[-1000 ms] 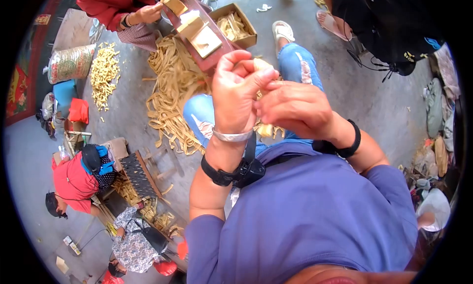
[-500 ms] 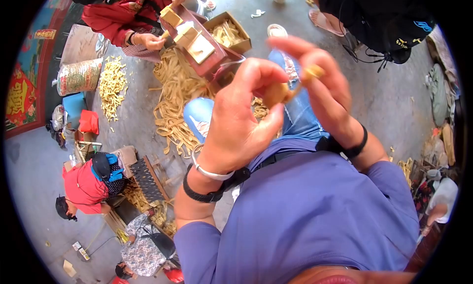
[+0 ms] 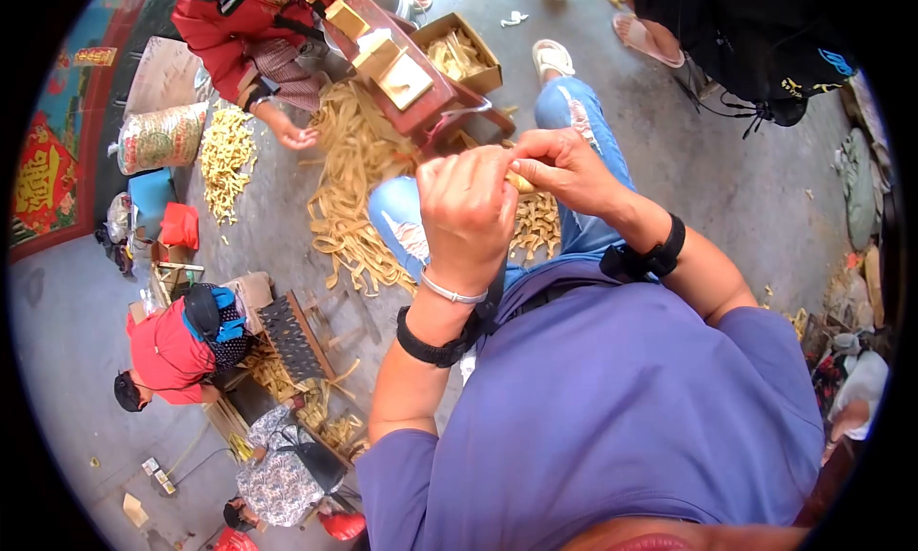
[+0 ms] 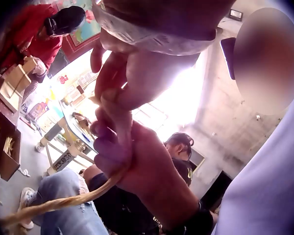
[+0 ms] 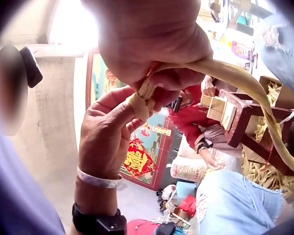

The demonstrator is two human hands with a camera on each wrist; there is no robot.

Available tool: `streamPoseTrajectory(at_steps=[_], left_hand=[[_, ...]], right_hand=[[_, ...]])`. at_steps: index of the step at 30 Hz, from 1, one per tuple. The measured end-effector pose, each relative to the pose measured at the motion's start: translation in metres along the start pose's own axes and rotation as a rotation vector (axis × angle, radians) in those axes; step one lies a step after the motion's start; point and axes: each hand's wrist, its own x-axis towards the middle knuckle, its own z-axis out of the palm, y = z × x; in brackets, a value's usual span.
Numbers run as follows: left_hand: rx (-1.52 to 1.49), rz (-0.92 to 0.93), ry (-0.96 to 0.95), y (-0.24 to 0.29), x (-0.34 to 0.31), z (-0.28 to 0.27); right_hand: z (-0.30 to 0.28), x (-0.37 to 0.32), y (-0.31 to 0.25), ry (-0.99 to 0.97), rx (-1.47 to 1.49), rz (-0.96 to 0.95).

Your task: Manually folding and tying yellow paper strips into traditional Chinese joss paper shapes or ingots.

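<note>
Left hand (image 3: pixel 466 203) and right hand (image 3: pixel 577 172), grips narrow, pinch a yellowish strip (image 5: pixel 235 77); even tension should keep it neat.

Strip (image 5: pixel 236 77) pale yellow; shirt (image 3: pixel 612 398) purple-blue; jeans (image 5: pixel 235 203) light blue; blouse (image 3: pixel 277 479) grey-white, patterned.

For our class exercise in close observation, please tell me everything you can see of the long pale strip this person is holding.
The strip is long, narrow and pale yellow-tan, with lengthwise creases; its material looks pliable, but I cannot tell what it is. One part is bunched in a knot-like lump pinched by the left grip. The right grip holds it alongside, and from there a loose length arcs away, its far end unclear.
</note>
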Motion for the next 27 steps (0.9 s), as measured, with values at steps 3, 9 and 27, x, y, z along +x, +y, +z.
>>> streamPoseTrajectory(at_steps=[3, 9, 27], left_hand=[[0.044, -0.048, -0.105, -0.001, -0.002, -0.004], [-0.359, -0.433, -0.183, -0.009, -0.010, 0.001], [-1.103, -0.937, -0.020, -0.027, -0.040, 0.024]], right_hand=[[-0.008, -0.001, -0.002, -0.130, -0.048, -0.107], [-0.005, -0.006, 0.007, -0.099, -0.189, -0.218], [-0.005, -0.009, 0.010, -0.157, 0.325, 0.175]])
